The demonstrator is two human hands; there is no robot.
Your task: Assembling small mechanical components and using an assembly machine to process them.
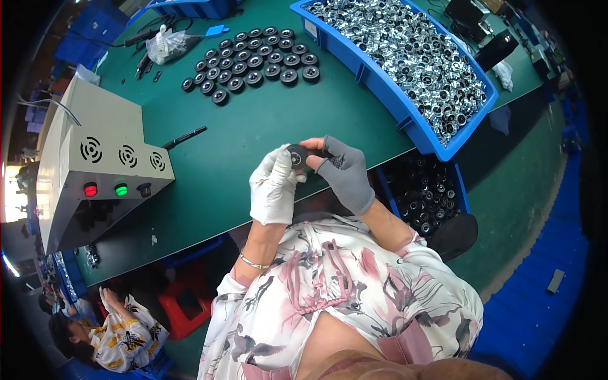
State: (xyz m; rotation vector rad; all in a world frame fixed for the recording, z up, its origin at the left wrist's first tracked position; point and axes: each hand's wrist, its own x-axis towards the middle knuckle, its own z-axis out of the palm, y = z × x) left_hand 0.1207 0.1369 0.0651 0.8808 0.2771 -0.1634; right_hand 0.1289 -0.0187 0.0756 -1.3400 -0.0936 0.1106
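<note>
Head view shows me the left hand [273,187] and right hand [347,176] pinching a black round part [296,158] between their fingers over the surface [209,174] near its body-side edge, presumably because two-sided support keeps it steady.

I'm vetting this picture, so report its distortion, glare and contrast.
Head view: fisheye bending curves the long side of the big blue bin, corners go black; head view: glints speckle its silvery parts; head view: a bright patch washes out detail far left; head view: the white-gloved left hand looks bright against the black part it holds.
</note>
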